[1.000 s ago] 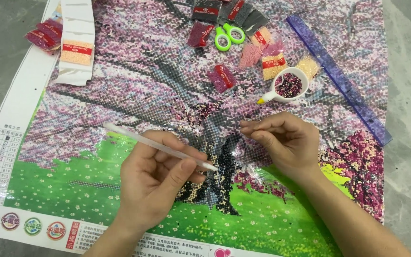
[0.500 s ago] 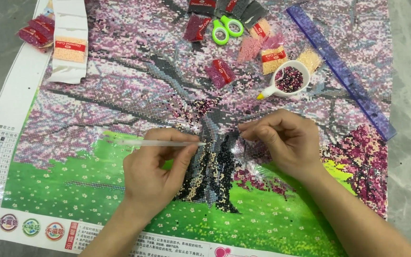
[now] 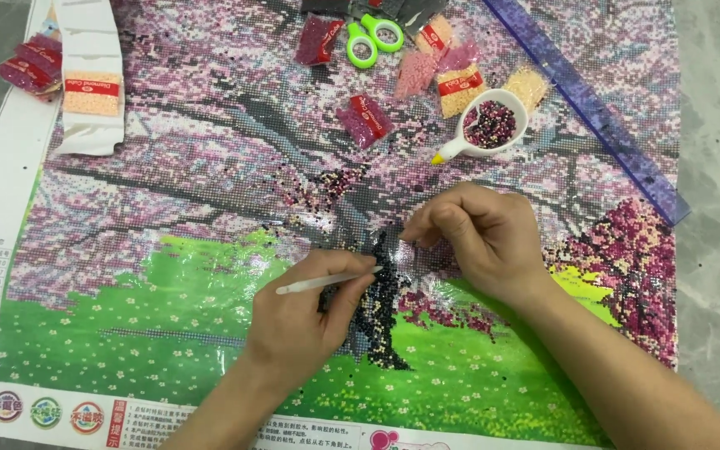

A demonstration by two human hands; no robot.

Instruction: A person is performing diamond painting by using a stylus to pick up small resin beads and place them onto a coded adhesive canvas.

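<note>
A large bead-mosaic canvas [image 3: 168, 275] with a pink blossom tree over green grass lies flat on the floor. My left hand [image 3: 306, 321] holds a slim white applicator pen [image 3: 327, 281], its tip resting on the dark beaded tree trunk [image 3: 381, 308]. My right hand [image 3: 481, 237] rests just right of the pen tip, its fingertips pinched together on the canvas over the shiny film at the trunk; whether they hold anything is hidden.
A white scoop tray of dark beads [image 3: 489, 127], green scissors [image 3: 370, 35], several small bead packets [image 3: 364, 118] and a purple ruler [image 3: 593, 108] lie at the top. A white paper strip with an orange packet [image 3: 89, 87] lies top left. Grey floor [image 3: 718, 208] borders the right.
My left hand moved right and turned the pen so its tip now meets the trunk. My right hand curled tighter and pressed down by the trunk. The view shifted, sliding everything up and left.
</note>
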